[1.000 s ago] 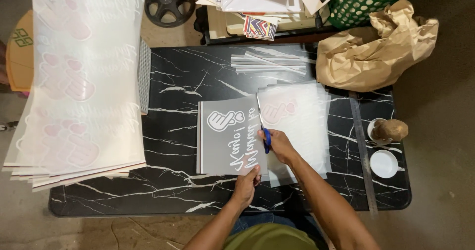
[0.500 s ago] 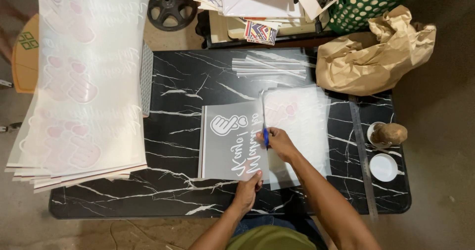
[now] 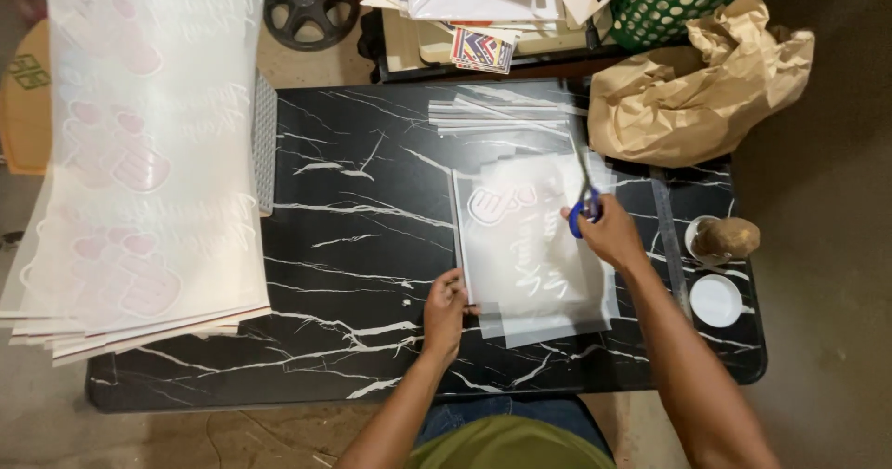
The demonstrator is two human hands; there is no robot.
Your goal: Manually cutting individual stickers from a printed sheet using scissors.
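The translucent printed sheet lies flat on the black marbled counter, right of the big stack of like sheets. The left hand pinches its near-left corner between the fingers. The right hand grips blue-handled scissors (blades pointing away) at the right edge. Trimming looks underway; the next cut wants the sheet held taut.
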